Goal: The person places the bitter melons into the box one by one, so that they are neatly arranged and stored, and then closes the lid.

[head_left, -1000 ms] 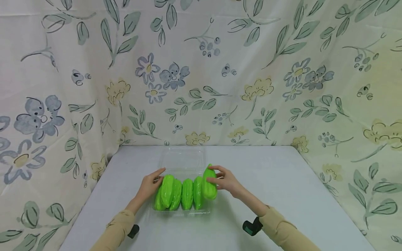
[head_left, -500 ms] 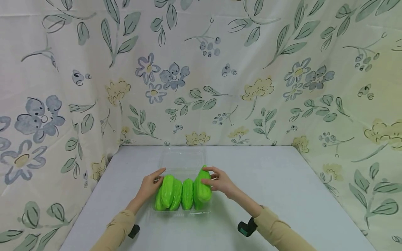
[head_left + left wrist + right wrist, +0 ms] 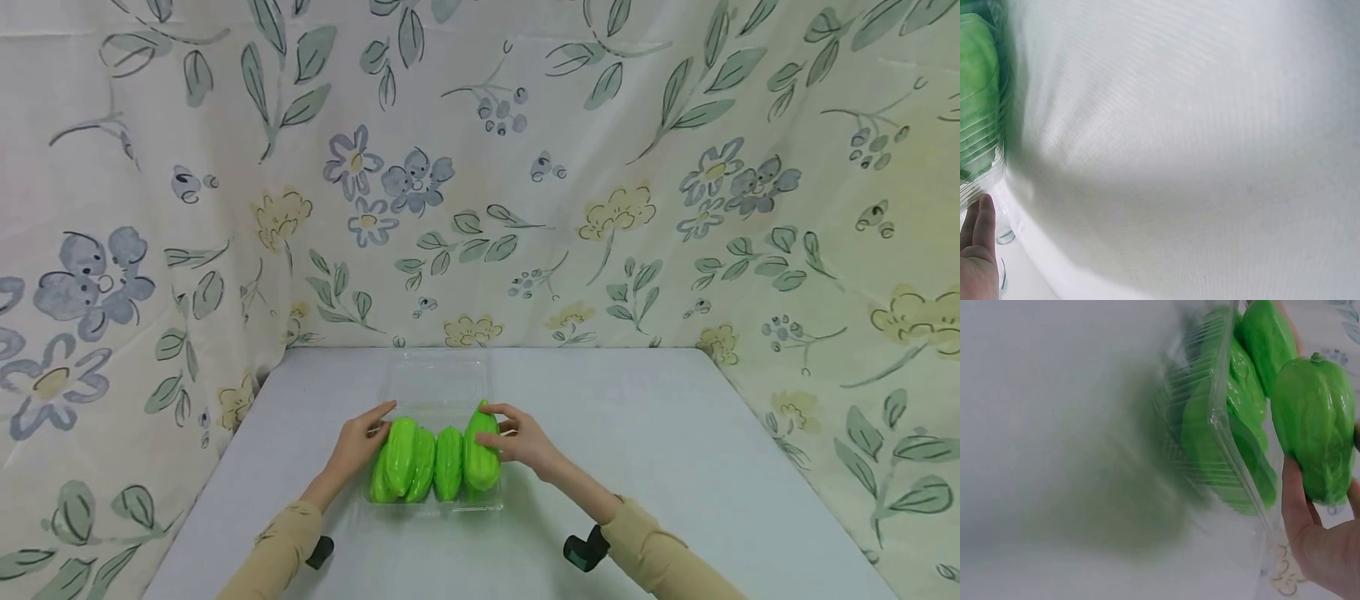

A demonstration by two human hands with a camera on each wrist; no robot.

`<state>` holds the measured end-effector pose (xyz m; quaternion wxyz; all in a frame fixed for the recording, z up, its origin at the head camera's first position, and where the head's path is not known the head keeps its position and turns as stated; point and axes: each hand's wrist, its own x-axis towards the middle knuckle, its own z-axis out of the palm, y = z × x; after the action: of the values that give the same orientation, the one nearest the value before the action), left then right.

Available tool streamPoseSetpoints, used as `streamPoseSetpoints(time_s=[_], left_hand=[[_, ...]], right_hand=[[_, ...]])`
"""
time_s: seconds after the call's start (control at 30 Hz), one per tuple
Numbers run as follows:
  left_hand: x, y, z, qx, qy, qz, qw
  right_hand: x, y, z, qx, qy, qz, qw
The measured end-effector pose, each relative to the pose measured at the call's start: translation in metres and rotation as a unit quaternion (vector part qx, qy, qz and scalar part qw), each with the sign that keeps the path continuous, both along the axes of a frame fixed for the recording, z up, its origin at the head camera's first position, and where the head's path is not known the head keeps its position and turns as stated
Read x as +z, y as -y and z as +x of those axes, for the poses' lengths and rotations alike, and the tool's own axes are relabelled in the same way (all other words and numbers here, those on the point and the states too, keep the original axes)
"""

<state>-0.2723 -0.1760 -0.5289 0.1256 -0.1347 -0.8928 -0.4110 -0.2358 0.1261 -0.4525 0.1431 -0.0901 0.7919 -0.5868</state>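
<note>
A ridged, glossy green gourd (image 3: 482, 465) with a short stem is held between the thumb and fingers of my right hand (image 3: 531, 442). It stands over the right end of a clear plastic container (image 3: 477, 507), covering much of the gourd below. In the right wrist view, this gourd (image 3: 1315, 425) appears above the container's rim (image 3: 1221, 419). Several similar green gourds (image 3: 447, 467) lie side by side inside, one stacked on others at the left. My left hand (image 3: 357, 443) is at the container's left side; in the left wrist view its straight fingers (image 3: 985, 222) touch the ribbed plastic corner.
The container's clear lid (image 3: 435, 379) lies folded back behind it. A white table (image 3: 637, 433) extends on both sides. Floral curtains (image 3: 480, 183) hang behind and beside the table. A dark wrist camera (image 3: 585, 550) sits below the right forearm, another (image 3: 320, 552) below the left.
My right hand has carried the gourd left and down, from beside the container's right edge to over the rightmost gourd inside. The left hand has stayed in place.
</note>
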Motion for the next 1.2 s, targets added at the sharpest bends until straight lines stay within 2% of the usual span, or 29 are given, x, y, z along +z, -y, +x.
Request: streamPoseSetpoints(time_s=[0.2,0.6,0.87,1.2], left_hand=[[0.002,0.000,0.001,-0.002,-0.001,-0.002,1.0000],[0.001,0.001,0.001,-0.007,0.009,0.004,0.9999],[0.002,0.001,0.002,-0.010,0.009,0.004,0.9999],[0.002,-0.001,0.001,-0.005,0.007,0.008,0.9999]], right_hand=[[-0.004,0.004,0.002,0.012,-0.015,-0.011,0.9997],[-0.021,0.016,0.007,0.023,-0.071,0.030,0.9968],[-0.022,0.023,0.008,0.025,-0.149,0.082,0.9850],[-0.019,0.033,0.009,0.016,-0.190,0.113,0.9751]])
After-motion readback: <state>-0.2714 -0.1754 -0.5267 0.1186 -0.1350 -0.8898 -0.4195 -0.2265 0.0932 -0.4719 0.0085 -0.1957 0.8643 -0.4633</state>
